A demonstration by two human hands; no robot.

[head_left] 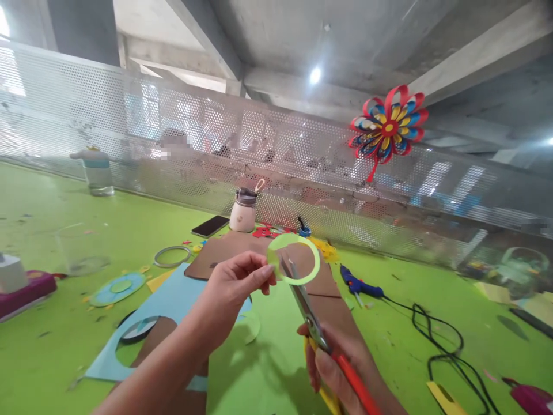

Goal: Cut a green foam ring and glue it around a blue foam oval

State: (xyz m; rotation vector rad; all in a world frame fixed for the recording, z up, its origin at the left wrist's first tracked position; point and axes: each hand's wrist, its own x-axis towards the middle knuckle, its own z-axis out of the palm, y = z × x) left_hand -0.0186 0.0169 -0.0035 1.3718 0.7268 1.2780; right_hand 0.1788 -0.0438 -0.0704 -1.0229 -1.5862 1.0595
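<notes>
Pinched between the thumb and fingers of my left hand [244, 282] is a light green paper ring [316, 259], held up above the table. My right hand [332, 363] grips scissors [311, 323] with red and yellow handles. Their blades point up and away from me, slightly apart, and overlap the left part of the ring. Whether the blades touch the paper is hard to see. Below the hands lie a sheet of light green paper [246, 380] and a blue paper sheet [159, 300] with a round hole, both over brown cardboard [224, 248].
A blue glue gun [360, 285] with a looping black cord [432, 340] lies at right. Behind the cardboard stand a white bottle [242, 213] and a phone [210, 226]. A paper flower [389, 128] hangs on the perforated screen [194, 132]. A blue paper disc [101, 293] lies left.
</notes>
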